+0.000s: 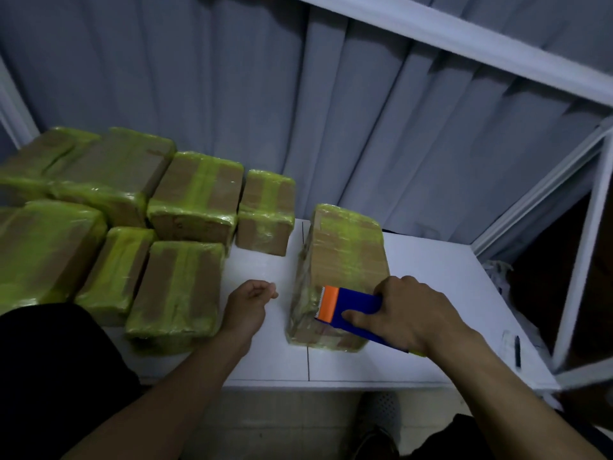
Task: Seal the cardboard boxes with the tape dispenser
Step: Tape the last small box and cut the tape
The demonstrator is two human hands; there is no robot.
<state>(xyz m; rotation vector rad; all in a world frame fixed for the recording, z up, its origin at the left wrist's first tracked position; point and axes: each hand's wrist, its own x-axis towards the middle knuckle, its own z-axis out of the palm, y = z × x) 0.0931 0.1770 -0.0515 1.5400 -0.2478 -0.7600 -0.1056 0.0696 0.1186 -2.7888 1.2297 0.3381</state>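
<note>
A brown cardboard box wrapped in yellow-green tape lies lengthwise on the white table, right of centre. My right hand grips a blue tape dispenser with an orange blade end, held against the box's near top edge. My left hand hovers over the table just left of the box, fingers loosely curled, holding nothing. Several taped boxes are stacked on the left half of the table.
A black marker lies near the table's right edge. A white metal shelf frame stands to the right, grey curtains hang behind. The table's front edge runs across below my hands.
</note>
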